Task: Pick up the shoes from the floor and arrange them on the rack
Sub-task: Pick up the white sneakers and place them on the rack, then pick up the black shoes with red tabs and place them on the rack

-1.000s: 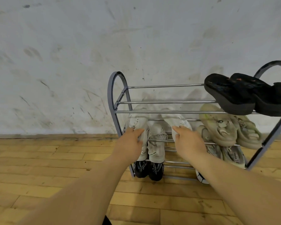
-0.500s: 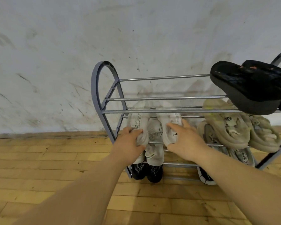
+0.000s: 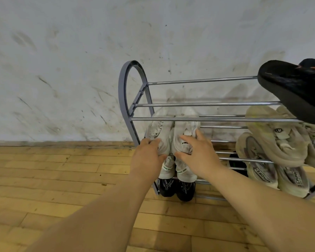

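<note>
A grey metal shoe rack (image 3: 127,91) stands against the wall. On the left of its second tier lie two white sneakers, toes toward the wall. My left hand (image 3: 147,157) grips the heel of the left white sneaker (image 3: 159,128). My right hand (image 3: 198,155) lies on the heel of the right white sneaker (image 3: 186,128), fingers spread over its top and thumb at its back. The two sneakers touch side by side.
Below them sit another white pair (image 3: 184,173) and a black pair (image 3: 176,190). Beige sneakers (image 3: 273,140) fill the right of the middle tiers. Black sandals (image 3: 295,91) overhang the top tier at right. Wooden floor (image 3: 62,179) extends to the left.
The two white sneakers have come together side by side on the second tier. My right fingers have spread over the right one. The view has shifted closer to the rack.
</note>
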Tool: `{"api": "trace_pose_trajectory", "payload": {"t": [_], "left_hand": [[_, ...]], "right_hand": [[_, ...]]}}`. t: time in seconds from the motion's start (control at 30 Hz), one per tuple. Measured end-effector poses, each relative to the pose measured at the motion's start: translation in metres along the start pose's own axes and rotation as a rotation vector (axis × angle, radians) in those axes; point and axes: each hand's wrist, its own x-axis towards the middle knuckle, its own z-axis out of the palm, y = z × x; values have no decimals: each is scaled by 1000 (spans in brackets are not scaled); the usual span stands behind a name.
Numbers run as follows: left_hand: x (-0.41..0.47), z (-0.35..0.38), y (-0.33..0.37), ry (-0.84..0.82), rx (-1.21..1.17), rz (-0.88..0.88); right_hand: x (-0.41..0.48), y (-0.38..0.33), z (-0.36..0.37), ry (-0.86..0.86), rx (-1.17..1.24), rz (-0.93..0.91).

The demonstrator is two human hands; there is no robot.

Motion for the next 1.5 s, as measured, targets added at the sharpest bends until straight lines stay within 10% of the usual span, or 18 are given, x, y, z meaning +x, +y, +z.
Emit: {"api": "trace_pose_trajectory", "payload": {"t": [0.53,0.73,1.13,1.5], "left_hand": [[-33,-114,14,-413,90,67],[-86,-173,-44,-379,-41,-133],[-204,26,-277,-108,-569,-988],[-193,125,-352,-41,-418,-1050]], "right_hand": [[-43,-43,-32,22,-194,-221],[-66,-84,11,-328,-183,-279],[-36,-91,227,-901,-266,-72],[-28,-49,299,-940,-245,16]]}}
